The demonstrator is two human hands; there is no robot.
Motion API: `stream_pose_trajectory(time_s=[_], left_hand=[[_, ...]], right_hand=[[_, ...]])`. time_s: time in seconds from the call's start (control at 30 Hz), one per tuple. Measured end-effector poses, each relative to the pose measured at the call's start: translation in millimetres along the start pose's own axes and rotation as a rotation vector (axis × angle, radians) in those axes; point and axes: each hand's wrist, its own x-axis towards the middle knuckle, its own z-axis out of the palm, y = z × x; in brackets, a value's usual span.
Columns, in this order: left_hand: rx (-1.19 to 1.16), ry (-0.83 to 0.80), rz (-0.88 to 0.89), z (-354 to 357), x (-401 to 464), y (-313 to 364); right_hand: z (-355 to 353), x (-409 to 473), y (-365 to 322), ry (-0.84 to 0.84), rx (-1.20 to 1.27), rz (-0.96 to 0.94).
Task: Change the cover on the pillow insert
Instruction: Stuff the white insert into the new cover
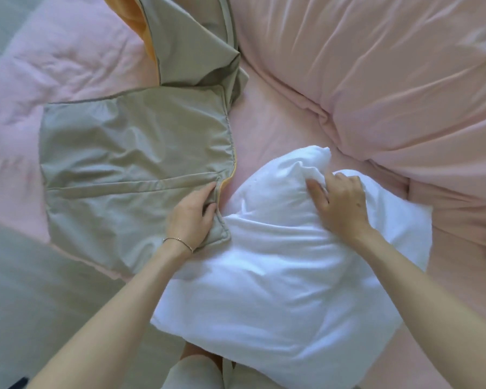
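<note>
A bare white pillow insert [278,276] lies on the pink bed in front of me. To its left a flat sage-green cover [118,153] is spread out, with an orange lining showing along its right edge. My left hand [192,217] pinches the cover's right edge where a flap opens. On top of the insert, my right hand [340,200] grips a bunched fold of its far corner. A second green cover with orange inside [191,43] lies crumpled beyond the first.
A large pink pillow or duvet [390,80] bulges at the right and back. The pink quilt [54,66] covers the left side. A grey floor [34,290] shows at lower left past the bed's edge. My knees [199,372] are at the bottom.
</note>
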Motion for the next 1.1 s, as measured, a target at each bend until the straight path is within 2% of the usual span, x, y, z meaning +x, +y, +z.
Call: stream_pose_trajectory(time_s=[0.13, 0.2, 0.27, 0.33, 0.4, 0.47, 0.53, 0.6, 0.7, 0.8, 0.9, 1.0, 1.1], left_hand=[[0.025, -0.045, -0.136, -12.9, 11.8, 12.7], [-0.029, -0.095, -0.076, -24.5, 13.9, 29.3], [-0.203, -0.250, 0.060, -35.2, 6.6, 52.1], [-0.379, -0.449, 0.046, -40.0, -8.7, 75.4], [-0.322, -0.489, 0.005, -27.9, -32.2, 91.4], [-0.192, -0.282, 0.069, -13.1, -57.2, 107.3], [-0.283, -0.134, 0.097, -10.6, -83.0, 129.2], [-0.366, -0.097, 0.132, -18.0, -94.3, 143.1], [-0.397, -0.043, 0.032, -33.8, -93.3, 133.9], [-0.419, 0.046, -0.150, -49.6, -88.4, 95.5], [-0.421, 0.195, -0.248, -67.5, -86.7, 54.4], [-0.351, 0.343, -0.349, -87.2, -84.7, 14.1], [-0.332, 0.414, -0.448, -105.6, -83.9, -31.3]], right_hand=[[-31.9, -23.2, -8.5, 0.132, 0.093, -0.040], [-44.1, -30.6, -18.9, 0.176, 0.136, -0.029], [-56.8, -34.3, -27.0, 0.220, 0.177, 0.006], [-70.4, -35.4, -30.4, 0.264, 0.203, 0.063], [-85.1, -34.5, -31.7, 0.272, 0.218, 0.119], [-102.7, -29.9, -32.9, 0.253, 0.247, 0.170], [-122.7, -21.4, -33.7, 0.229, 0.290, 0.222], [-137.4, -11.0, -35.7, 0.156, 0.327, 0.267], [-130.8, -0.1, -49.4, 0.051, 0.335, 0.260], [-97.9, 8.4, -84.2, 0.014, 0.315, 0.160], [-60.7, 20.7, -131.4, -0.088, 0.308, 0.086], [-30.1, 30.6, -175.9, -0.103, 0.306, 0.021], [-5.6, 41.9, -219.3, -0.294, 0.362, 0.012]])
